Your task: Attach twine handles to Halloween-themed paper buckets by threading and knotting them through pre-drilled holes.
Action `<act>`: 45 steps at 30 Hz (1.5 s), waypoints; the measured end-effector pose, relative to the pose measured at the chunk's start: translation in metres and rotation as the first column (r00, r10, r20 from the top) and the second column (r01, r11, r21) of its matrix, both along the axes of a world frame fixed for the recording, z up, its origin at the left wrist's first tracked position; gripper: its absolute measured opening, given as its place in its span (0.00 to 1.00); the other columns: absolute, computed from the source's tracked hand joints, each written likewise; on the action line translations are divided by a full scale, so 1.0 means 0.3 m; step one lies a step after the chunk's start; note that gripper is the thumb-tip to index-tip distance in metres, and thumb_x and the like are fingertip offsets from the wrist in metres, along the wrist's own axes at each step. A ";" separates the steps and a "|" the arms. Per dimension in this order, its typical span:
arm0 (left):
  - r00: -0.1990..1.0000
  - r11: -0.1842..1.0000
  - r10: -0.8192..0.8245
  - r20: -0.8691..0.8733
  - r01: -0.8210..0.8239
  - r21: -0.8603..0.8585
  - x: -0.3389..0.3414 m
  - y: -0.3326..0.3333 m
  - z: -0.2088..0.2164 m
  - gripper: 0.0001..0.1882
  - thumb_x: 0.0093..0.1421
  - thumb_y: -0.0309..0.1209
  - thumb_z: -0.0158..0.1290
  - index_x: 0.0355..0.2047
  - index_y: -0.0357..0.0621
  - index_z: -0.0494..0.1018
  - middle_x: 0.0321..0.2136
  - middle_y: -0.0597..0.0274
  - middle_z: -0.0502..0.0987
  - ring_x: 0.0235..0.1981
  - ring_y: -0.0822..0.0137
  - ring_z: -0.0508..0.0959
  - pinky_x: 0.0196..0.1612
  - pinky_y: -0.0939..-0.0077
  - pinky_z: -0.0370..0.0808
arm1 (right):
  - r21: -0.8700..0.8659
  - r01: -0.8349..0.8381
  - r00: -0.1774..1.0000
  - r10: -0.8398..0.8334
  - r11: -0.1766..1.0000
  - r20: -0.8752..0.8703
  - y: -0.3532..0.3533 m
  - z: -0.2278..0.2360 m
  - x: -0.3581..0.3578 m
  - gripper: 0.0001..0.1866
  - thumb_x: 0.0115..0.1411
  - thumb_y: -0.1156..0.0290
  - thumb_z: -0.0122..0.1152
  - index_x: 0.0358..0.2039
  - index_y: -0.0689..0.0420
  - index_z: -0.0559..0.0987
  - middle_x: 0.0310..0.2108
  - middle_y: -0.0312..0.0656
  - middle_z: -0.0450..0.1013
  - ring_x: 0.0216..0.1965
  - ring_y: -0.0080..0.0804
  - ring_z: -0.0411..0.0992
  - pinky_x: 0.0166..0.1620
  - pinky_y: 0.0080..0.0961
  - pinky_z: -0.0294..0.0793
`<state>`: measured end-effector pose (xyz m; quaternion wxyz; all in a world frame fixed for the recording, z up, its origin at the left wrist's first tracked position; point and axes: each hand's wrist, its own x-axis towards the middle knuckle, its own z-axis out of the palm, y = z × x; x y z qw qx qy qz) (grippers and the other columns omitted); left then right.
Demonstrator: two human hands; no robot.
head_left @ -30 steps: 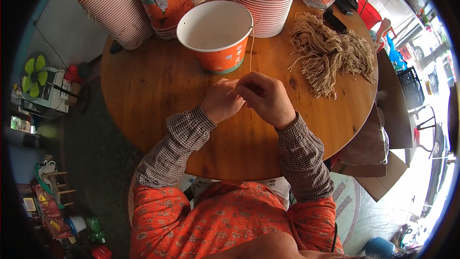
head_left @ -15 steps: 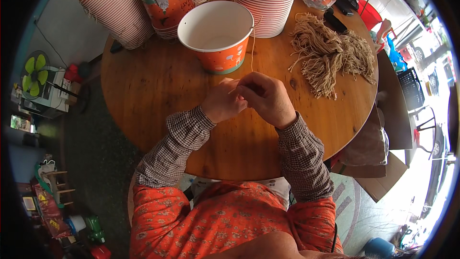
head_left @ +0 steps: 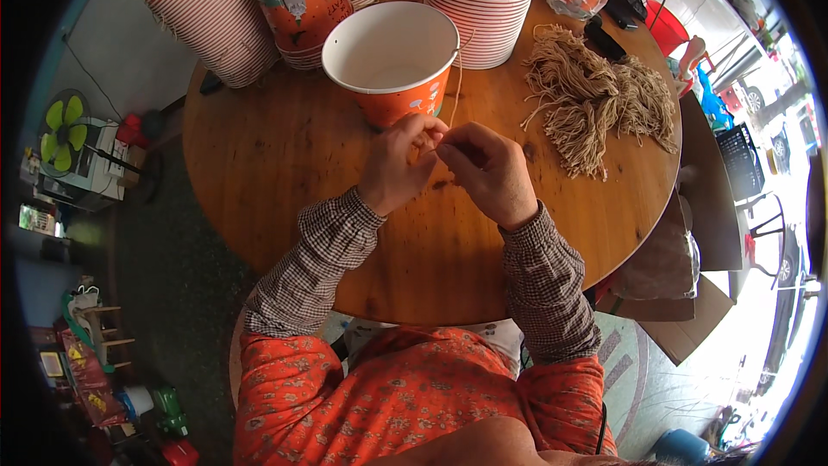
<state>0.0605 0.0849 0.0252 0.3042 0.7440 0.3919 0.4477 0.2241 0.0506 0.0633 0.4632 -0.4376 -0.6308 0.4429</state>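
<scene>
An orange paper bucket [head_left: 388, 105] with a white inside stands upright on the round wooden table, just beyond my hands. A thin beige cord [head_left: 458, 91] passes through a hole at the right of its rim and hangs down to my fingers. My left hand [head_left: 395, 168] has its fingers curled at the cord, thumb and fingertips close together. Beside it, my right hand [head_left: 493, 174] pinches thumb against forefinger at the cord's end, which is mostly hidden. The fingertips of both hands nearly touch. To the right lies a loose heap of beige cords [head_left: 595, 95].
Tall stacks of nested buckets [head_left: 479, 4] line the back of the wooden table [head_left: 259, 181]. Another orange bucket [head_left: 302, 13] tops a short stack at back left. A black object [head_left: 604, 39] sits behind the cord heap. Cardboard boxes [head_left: 690, 311] stand beyond the right edge.
My left hand has turned and opened up somewhat, its fingers rising toward the bucket. My right hand has shifted slightly, still pinching. The bucket has barely moved.
</scene>
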 end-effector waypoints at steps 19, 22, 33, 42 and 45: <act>0.989 0.995 -0.023 0.146 0.036 -0.090 0.001 -0.025 0.034 0.21 0.66 0.41 0.48 0.24 0.35 0.73 0.16 0.64 0.73 0.20 0.75 0.72 0.26 0.78 0.68 | 0.092 -0.008 0.996 0.000 0.996 0.090 0.002 0.017 -0.007 0.05 0.58 0.76 0.56 0.34 0.64 0.76 0.28 0.42 0.77 0.27 0.25 0.77 0.27 0.20 0.79; 0.977 0.985 -0.020 0.210 0.054 -0.161 0.005 -0.027 0.031 0.20 0.66 0.40 0.48 0.24 0.35 0.73 0.16 0.64 0.73 0.19 0.77 0.71 0.22 0.80 0.66 | 0.124 0.020 0.995 -0.032 0.992 0.096 0.007 0.001 -0.009 0.04 0.58 0.76 0.56 0.32 0.64 0.76 0.27 0.41 0.77 0.26 0.25 0.77 0.25 0.20 0.78; 0.982 0.991 -0.041 0.185 0.063 -0.114 -0.005 -0.019 0.032 0.11 0.65 0.33 0.49 0.31 0.36 0.71 0.19 0.66 0.72 0.22 0.78 0.71 0.27 0.82 0.69 | 0.220 0.119 0.969 -0.161 0.968 0.185 0.021 -0.026 -0.008 0.04 0.54 0.75 0.60 0.29 0.62 0.76 0.24 0.46 0.74 0.22 0.33 0.73 0.28 0.25 0.73; 0.964 0.985 -0.106 0.242 0.136 -0.107 -0.008 -0.016 0.033 0.07 0.66 0.28 0.46 0.35 0.35 0.69 0.24 0.66 0.72 0.25 0.77 0.72 0.31 0.82 0.72 | 0.199 0.137 0.972 -0.170 0.970 0.160 0.028 -0.029 -0.002 0.06 0.54 0.75 0.61 0.31 0.63 0.76 0.26 0.43 0.75 0.23 0.28 0.73 0.30 0.22 0.72; 0.959 0.984 -0.111 0.260 0.144 -0.109 -0.009 -0.012 0.025 0.07 0.67 0.27 0.46 0.36 0.35 0.69 0.24 0.65 0.71 0.26 0.77 0.72 0.32 0.82 0.72 | 0.179 0.131 0.974 -0.161 0.975 0.160 0.026 -0.022 0.000 0.06 0.54 0.75 0.61 0.31 0.63 0.76 0.26 0.42 0.75 0.24 0.26 0.73 0.30 0.22 0.72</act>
